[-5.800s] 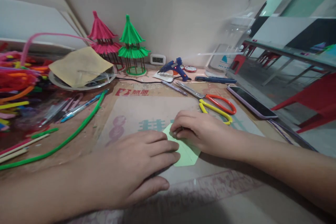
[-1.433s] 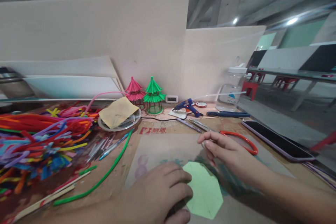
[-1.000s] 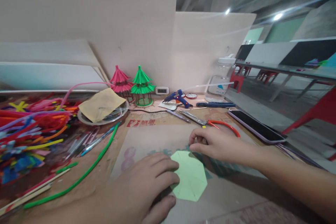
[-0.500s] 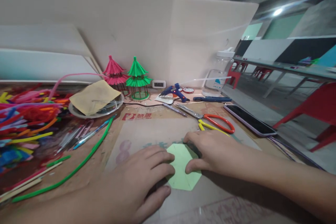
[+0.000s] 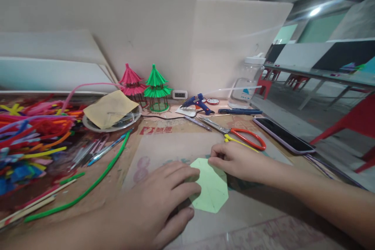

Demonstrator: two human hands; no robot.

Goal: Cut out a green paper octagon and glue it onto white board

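Note:
A light green paper octagon [image 5: 212, 187] with faint crease lines lies flat on the board-like mat. My left hand [image 5: 164, 191] rests at its left edge, fingers stretched and slightly spread, the fingertips on the paper. At the upper right edge, my right hand [image 5: 228, 160] is closed in a pinch on the paper's rim, thumb against the curled index finger. Just beyond the right hand lie scissors [image 5: 249, 136] with red and yellow handles, partly hidden by it.
A blue glue gun [image 5: 197, 103], a pen [image 5: 197, 123], a phone [image 5: 284, 134] and a water bottle [image 5: 244, 86] sit toward the back. Two small pagoda models, pink [image 5: 131, 82] and green [image 5: 157, 90], stand by the wall. Pipe cleaners [image 5: 32, 136] are heaped at left.
My right thumb has drawn up from the middle of the paper to its upper edge, and the fingers have closed together. My left hand stays on the left edge. The view has shifted slightly.

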